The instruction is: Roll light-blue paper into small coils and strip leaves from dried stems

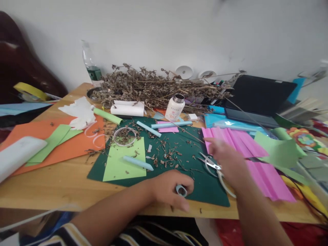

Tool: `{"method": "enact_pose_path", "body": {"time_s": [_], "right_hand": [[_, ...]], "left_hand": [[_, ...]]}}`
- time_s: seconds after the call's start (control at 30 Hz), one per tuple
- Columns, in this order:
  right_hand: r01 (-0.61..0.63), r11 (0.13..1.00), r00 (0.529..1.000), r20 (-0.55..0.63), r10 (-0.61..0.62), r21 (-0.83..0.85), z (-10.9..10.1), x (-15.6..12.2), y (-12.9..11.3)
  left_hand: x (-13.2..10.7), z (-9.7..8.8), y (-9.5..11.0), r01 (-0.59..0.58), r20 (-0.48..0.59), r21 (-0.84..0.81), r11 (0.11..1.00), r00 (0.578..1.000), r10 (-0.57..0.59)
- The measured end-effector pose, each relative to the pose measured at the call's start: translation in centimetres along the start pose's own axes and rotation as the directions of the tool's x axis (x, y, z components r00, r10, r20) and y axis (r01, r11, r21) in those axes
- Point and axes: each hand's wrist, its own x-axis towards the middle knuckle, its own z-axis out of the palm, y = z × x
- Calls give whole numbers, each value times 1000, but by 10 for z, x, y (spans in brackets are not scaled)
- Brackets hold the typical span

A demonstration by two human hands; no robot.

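Note:
My left hand (172, 189) is closed around a short light-blue paper tube (181, 191), whose open end faces up at the near edge of the green cutting mat (205, 191). Dark bits show inside the tube. My right hand (228, 159), smeared by motion, hovers over the scissors (216, 166) beside pink crepe paper (228, 135). A thin dry stem ends near its fingertip; whether it is gripped I cannot tell. Dried leaf crumbs (167, 152) lie scattered on the mat. Another blue paper tube (138, 163) rests on a light-green sheet (124, 172).
A heap of dried plant stems (148, 83) lies along the wall. A white bottle (175, 107) stands open before it. Orange paper (84, 148) and a tape ring (124, 136) are on the left. A black laptop (261, 97) sits at the back right.

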Motion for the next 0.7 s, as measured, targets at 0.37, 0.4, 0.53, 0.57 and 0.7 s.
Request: {"method": "enact_pose_path", "body": {"time_s": [0.37, 0.4, 0.53, 0.57, 0.7], "right_hand": [[107, 913, 984, 172, -41, -394, 53, 44, 27], [103, 941, 989, 137, -62, -322, 50, 48, 27], [81, 995, 996, 51, -78, -63, 45, 54, 32], [70, 997, 996, 61, -68, -36, 48, 52, 34], [127, 992, 985, 119, -123, -24, 61, 45, 32]], "left_hand": [[5, -38, 1, -290, -516, -760, 582, 814, -268], [5, -41, 2, -319, -565, -738, 595, 774, -285], [5, -47, 6, -343, -614, -727, 595, 714, -338], [5, -47, 6, -334, -606, -735, 590, 714, -352], [7, -45, 4, -277, -607, -723, 633, 693, -389]]}}
